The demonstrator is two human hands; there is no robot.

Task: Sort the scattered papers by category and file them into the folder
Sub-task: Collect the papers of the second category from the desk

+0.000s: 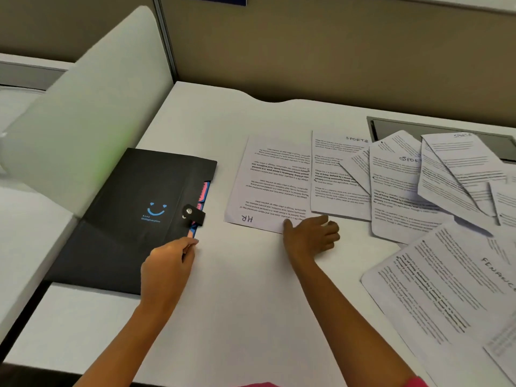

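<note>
- Black folder (134,213) is lying flat at about 9 o'clock on the white desk (237,303). Its snap tab (192,215) is sitting over the flap edge. Coloured divider tabs (205,191) are peeking out along its 3 o'clock side, probably the category slots.
- Left hand (167,263) is coming in from 6 o'clock with fingers curled. Thumb and forefinger are pinching the folder's open edge just below the snap. It reads as getting ready to lift the flap, or steadying the folder so it does not slide.
- HR sheet (268,182) is lying just beside the folder at its 3 o'clock, clear of the other papers, heading turned toward the person. It is likely set apart as the first sheet to file.
- Right hand (310,236) is resting at that sheet's 5 o'clock corner, thumb on the paper, fingers loosely bent on the desk. I cannot tell whether it is pinching the corner or only pressing it.
- SPORTS sheets (340,174) are overlapping in a loose fan at 2 to 3 o'clock of the HR sheet, not yet squared into a stack.
- FINANCE sheet (435,289) is lying apart at 4 o'clock of the right hand.
- Judgement: sorting is partly done and filing is not yet begun.
</note>
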